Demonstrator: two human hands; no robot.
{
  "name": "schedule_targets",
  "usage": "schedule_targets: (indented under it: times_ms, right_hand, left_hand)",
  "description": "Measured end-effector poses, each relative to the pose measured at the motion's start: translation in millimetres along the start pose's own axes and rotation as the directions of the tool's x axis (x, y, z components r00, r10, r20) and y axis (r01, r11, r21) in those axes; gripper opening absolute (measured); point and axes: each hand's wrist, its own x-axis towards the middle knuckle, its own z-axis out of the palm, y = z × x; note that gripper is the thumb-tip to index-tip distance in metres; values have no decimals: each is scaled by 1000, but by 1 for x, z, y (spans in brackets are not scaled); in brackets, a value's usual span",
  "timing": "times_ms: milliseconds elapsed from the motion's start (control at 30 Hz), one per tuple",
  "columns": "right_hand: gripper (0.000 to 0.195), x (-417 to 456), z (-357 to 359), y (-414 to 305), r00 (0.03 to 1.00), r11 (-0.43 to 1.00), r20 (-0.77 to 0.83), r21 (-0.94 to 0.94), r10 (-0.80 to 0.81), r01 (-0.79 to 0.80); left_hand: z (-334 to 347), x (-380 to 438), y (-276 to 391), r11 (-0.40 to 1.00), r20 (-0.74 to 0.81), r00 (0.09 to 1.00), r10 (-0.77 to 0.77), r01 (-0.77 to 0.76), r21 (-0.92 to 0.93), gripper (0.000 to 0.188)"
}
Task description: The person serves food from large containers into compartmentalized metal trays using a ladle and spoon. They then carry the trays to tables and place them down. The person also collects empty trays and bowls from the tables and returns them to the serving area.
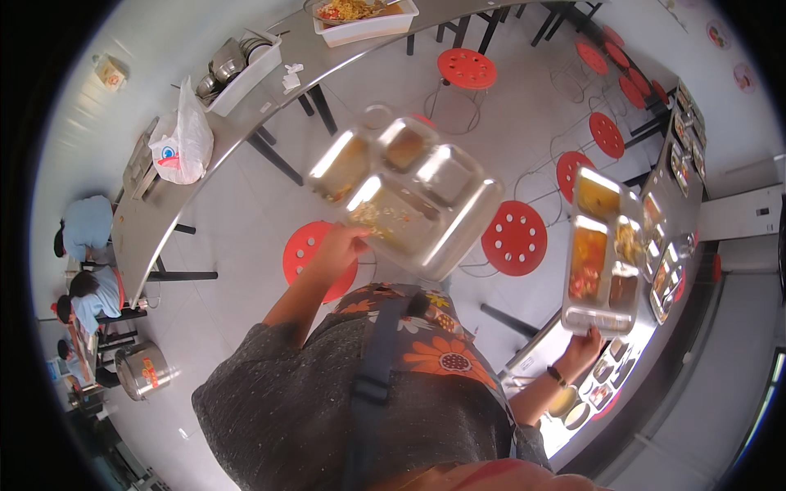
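My left hand grips the near left edge of a stainless steel compartment tray. Bits of rice and some brownish sauce cling to its compartments, and it looks blurred. Out to the right, my right hand holds a second steel compartment tray by its near end. Orange liquid with red pieces, yellowish food and dark sauce lie in that one. A bracelet circles my right wrist. Both trays are held up in the air, apart from each other.
A long steel table curves along the left, bearing a plastic bag, a white bin of metal bowls and a white tub of food waste. Red stools stand on the floor. More trays line the right table. People sit far left.
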Motion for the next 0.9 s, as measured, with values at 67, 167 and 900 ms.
schedule_targets:
  times_ms: [67,167,900]
  right_hand:
    - [46,82,36,26,982,988,107,-12,157,-156]
    - [45,148,170,81,920,981,349,9,178,-193]
    - [35,186,813,534,785,890,607,-418,126,180]
  left_hand:
    - [4,-13,-4,995,-69,997,41,-34,93,27]
    - [-13,-5,14,925,-343,925,-161,21,-379,33]
    - [-129,61,85,536,-847,481,-227,-665,-521,37]
